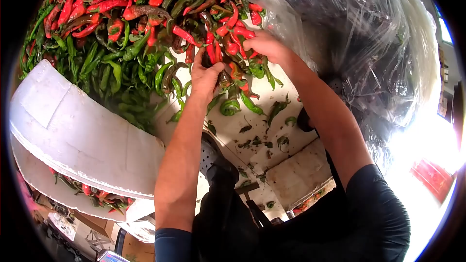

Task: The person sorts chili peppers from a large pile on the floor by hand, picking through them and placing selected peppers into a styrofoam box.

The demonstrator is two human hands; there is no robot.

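Left hand [204, 78] spreads thumb and finger around red peppers [211, 52] at the heap's edge; right hand [267, 48] curls against the same edge, whether either grips unclear; beyond, a heap [104, 24] of red and green peppers beside clear plastic [369, 34]

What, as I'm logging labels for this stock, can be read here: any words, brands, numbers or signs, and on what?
No text can be read anywhere.
Peppers, plastic sheeting and white board: no lettering shows.
Bright panel at the bottom edge: too small and cut off to tell.
Red object at right: too blurred to tell.
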